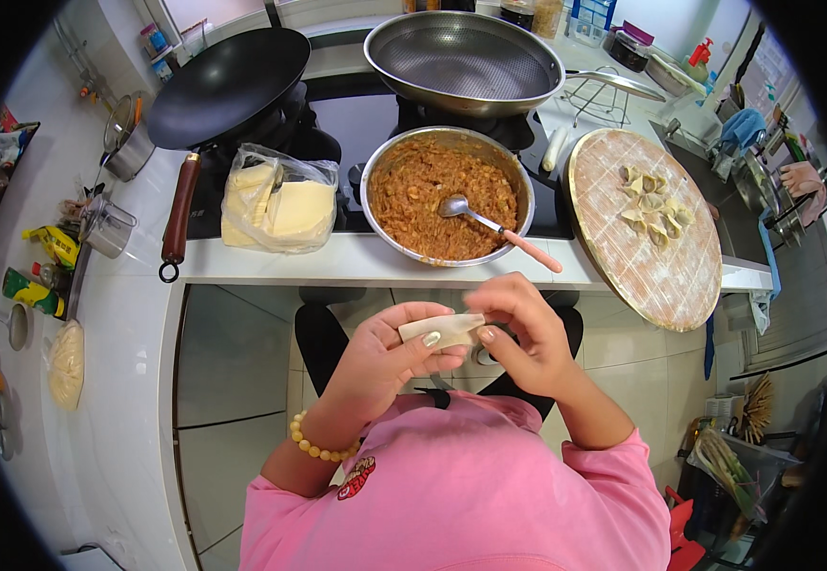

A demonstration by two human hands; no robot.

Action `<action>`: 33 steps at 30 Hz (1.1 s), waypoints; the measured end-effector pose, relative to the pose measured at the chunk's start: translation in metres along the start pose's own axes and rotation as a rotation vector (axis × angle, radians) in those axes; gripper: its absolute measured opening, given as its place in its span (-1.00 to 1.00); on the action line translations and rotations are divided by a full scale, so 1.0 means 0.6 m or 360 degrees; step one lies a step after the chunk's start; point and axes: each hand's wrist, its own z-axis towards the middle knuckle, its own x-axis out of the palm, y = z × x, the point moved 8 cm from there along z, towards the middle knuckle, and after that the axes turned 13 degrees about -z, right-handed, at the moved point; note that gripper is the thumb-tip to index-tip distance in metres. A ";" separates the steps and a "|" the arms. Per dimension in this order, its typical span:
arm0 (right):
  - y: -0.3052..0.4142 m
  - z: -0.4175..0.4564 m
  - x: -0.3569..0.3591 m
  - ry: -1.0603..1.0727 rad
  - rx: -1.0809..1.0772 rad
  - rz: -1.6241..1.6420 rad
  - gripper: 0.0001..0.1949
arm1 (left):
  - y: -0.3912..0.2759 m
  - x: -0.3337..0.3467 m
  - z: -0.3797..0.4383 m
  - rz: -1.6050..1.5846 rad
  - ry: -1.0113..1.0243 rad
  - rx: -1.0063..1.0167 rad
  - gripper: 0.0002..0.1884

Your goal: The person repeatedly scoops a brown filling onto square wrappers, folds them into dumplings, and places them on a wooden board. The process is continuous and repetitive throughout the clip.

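Note:
Between my two hands a pale dough wrapper (431, 327) is folded over into a long strip. My left hand (403, 339) grips it, thumb across the front and fingers behind. At its right end my right hand (524, 332) pinches the edge between thumb and fingers. Whether filling lies inside the fold is hidden. Just beyond my hands stands a steel bowl (366, 196) of brown minced filling (420, 193), with a pink-handled spoon (481, 220) resting in it. Left of the bowl, a clear plastic bag (278, 196) holds stacked square wrappers (304, 207).
A round floured board (620, 250) with several folded dumplings (649, 203) overhangs the counter edge at right. A black wok (235, 86) and a steel frying pan (463, 57) stand on the stove. The wok's wooden handle (181, 207) points toward me. A white-tipped rolling pin-like stick (555, 148) lies near the board.

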 end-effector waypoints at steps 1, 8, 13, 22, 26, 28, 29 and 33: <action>-0.019 -0.007 0.008 -0.0038 0.0295 0.0420 -0.78 | -0.003 0.001 0.001 0.0054 -0.0006 0.0078 -0.67; -0.069 -0.023 0.050 -0.0091 0.0811 0.0907 -0.74 | -0.024 0.016 -0.004 0.0355 0.0067 0.0621 -0.75; -0.065 -0.019 0.053 -0.0353 0.0714 0.0910 -0.80 | -0.016 -0.020 0.001 0.0128 -0.0005 0.0716 -0.71; -0.053 -0.004 0.077 -0.0650 0.0663 0.1303 -0.80 | -0.004 -0.003 0.044 -0.0978 0.0248 0.0786 -0.66; -0.031 0.003 0.065 -0.0705 0.0503 0.1041 -0.86 | -0.049 0.011 0.026 -0.0246 -0.0013 0.1411 -0.74; -0.009 0.005 0.050 -0.0740 0.0325 0.0625 -0.89 | -0.067 0.022 0.008 0.0341 -0.0105 0.1771 -0.76; 0.003 0.005 0.042 -0.0732 0.0196 0.0327 -0.88 | -0.073 0.030 -0.004 0.0695 -0.0162 0.1951 -0.77; 0.054 0.019 0.024 -0.0668 -0.0308 -0.0640 -0.78 | -0.085 0.093 -0.037 0.1861 -0.0186 0.2297 -0.70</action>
